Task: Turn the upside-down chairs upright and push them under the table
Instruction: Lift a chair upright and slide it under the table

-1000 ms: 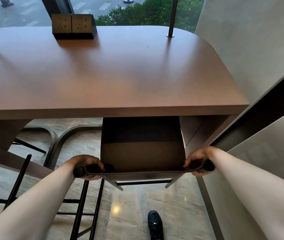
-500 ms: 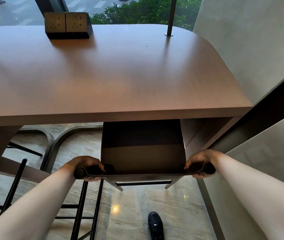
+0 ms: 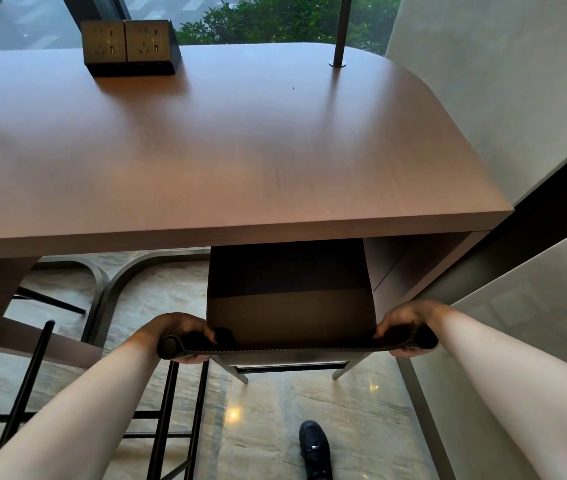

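An upright dark chair (image 3: pixel 290 299) stands at the right end of the brown wooden table (image 3: pixel 240 161), its seat partly under the tabletop. My left hand (image 3: pixel 174 336) grips the left end of the chair's low backrest bar. My right hand (image 3: pixel 408 327) grips the right end of the same bar. Black metal legs of another chair (image 3: pixel 171 407) stand at the lower left, beside my left arm; its seat is out of view.
A black double socket box (image 3: pixel 129 46) sits at the table's far side, and a thin pole (image 3: pixel 339 32) rises from the tabletop. A grey wall (image 3: pixel 517 98) runs close on the right. My dark shoe (image 3: pixel 315 448) rests on the marble floor.
The chair has slid slightly further under the table, with both hands still on its backrest. My view has shifted a little forward.
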